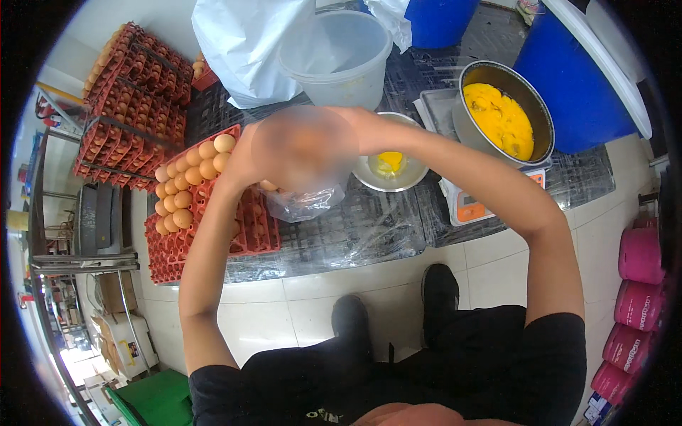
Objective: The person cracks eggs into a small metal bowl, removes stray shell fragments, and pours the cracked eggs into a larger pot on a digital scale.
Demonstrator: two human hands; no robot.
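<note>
My left hand and my right hand are raised close together over the wrapped table. A round blur covers the fingers of both and whatever lies between them. Beneath the blur a clear plastic bag rests on the table, with a brown egg beside it. Brown eggs fill part of a red egg tray left of my left hand. Under my right forearm sits a metal bowl holding cracked egg. A deep metal pot at the right contains many yolks.
Tied stacks of red egg trays stand at the back left. A white plastic bag and a translucent tub are behind my hands. An orange-and-white scale lies below the pot. Blue barrels stand at the back right.
</note>
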